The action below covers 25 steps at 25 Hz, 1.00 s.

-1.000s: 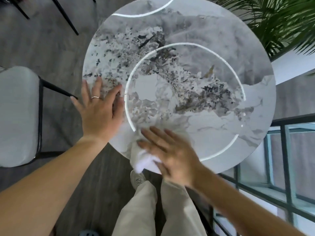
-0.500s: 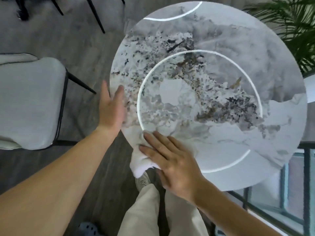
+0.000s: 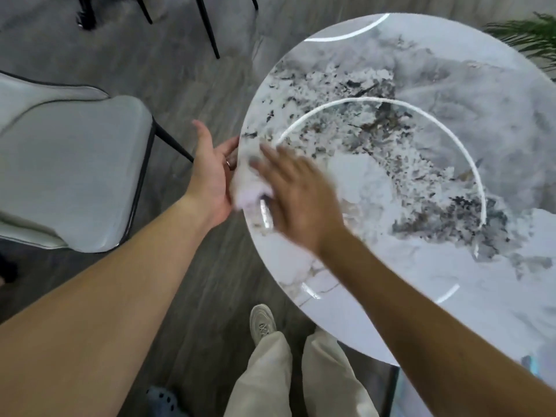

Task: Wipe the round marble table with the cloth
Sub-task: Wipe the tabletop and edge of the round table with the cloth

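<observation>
The round marble table [image 3: 421, 254], white with grey and dark veining, fills the right half of the view. A white cloth [image 3: 248, 185] lies bunched at the table's left rim, partly hanging over the edge. My right hand [image 3: 296, 194] presses flat on the cloth, fingers spread and blurred by motion. My left hand [image 3: 212, 173] is off the table beside the rim, palm turned up and cupped against the cloth's hanging part, a ring showing on one finger.
A grey padded chair [image 3: 69, 173] with black legs stands left of the table. More black chair legs [image 3: 207, 28] are at the top. A green plant [image 3: 532, 34] reaches in at top right. My legs and a pale shoe [image 3: 263, 323] are below the rim.
My right hand slid the cloth from the near edge round to the left rim. My left hand left the tabletop and turned palm-up beside the edge. The view shifted left.
</observation>
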Each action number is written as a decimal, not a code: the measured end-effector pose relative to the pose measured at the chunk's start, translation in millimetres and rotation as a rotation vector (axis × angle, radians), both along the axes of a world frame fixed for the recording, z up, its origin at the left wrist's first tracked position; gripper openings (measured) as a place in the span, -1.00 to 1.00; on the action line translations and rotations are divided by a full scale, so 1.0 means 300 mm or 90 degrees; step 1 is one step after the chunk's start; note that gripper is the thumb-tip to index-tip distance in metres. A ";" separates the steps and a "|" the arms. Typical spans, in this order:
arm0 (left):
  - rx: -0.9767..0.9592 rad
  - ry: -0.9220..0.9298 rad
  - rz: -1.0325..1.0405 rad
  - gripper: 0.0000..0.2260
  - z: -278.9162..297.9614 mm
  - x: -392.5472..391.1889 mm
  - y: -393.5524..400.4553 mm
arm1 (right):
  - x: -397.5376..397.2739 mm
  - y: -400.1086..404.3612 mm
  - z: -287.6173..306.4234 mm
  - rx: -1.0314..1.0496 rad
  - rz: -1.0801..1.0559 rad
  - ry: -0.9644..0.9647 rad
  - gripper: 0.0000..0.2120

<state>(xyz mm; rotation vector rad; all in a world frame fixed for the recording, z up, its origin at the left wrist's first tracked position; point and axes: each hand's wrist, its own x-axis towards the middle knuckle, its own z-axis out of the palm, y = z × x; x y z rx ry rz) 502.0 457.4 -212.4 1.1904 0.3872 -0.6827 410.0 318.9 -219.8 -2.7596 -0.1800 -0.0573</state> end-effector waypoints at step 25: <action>0.214 0.075 0.045 -0.61 -0.016 0.324 -0.210 | 0.763 -0.373 0.015 -0.085 0.081 0.021 -0.58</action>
